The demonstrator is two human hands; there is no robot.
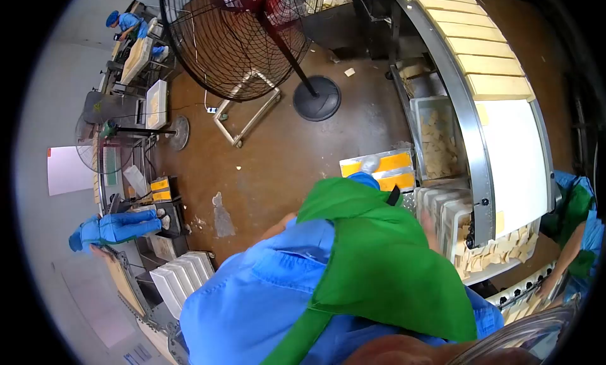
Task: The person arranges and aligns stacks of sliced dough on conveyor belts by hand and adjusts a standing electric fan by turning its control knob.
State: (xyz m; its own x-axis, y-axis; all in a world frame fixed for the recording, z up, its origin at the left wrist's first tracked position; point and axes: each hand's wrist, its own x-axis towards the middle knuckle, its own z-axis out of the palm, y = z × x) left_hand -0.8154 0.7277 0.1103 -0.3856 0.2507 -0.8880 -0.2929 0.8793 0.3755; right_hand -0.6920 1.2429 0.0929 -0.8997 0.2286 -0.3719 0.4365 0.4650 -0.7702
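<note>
At the left side of my body, past the blue sleeve, a strip of skin of my left hand [278,228] shows; its fingers are hidden. My right hand [430,230] is a blurred patch between my green apron [385,264] and the nested white crates [447,216], close to their near side. Whether it touches them is unclear, and its fingers cannot be made out. Pale flat pieces [499,251] fill a crate beneath the conveyor end. Above it, cream-coloured slabs [483,46] lie in a row on the conveyor, before a bare white belt section [514,156].
A large fan [317,98] and a wheeled frame [237,141] stand ahead. Yellow-striped plates [394,163] lie near my foot. A co-worker's hand [550,284] is at a rack at right; other people [120,229] work at left. White trays [183,276] stand lower left.
</note>
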